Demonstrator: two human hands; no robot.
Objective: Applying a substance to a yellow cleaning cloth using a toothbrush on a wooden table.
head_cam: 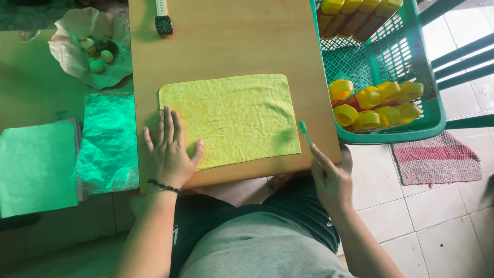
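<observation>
A yellow cloth [230,119] is being pressed flat near the desk's [221,46] front edge by the open left hand [168,151] at its front-left corner. A slim green stick [304,133] is being pinched in the right hand's [332,181] grip, just beside the cloth's right edge.

Cloth [231,119]: yellow, with faint orange mottling. Board [226,41]: light wood grain. Basket [411,77]: teal lattice, holding yellow-capped red tubes [378,103]. Stick [304,133] in right hand [332,180]: green. Bracelet [163,186] (left wrist): black beads. Foil sheet [108,144]: shiny green. Mat [437,157]: faded red with grey stripes. Watch [163,23]: black face, pale strap.
</observation>
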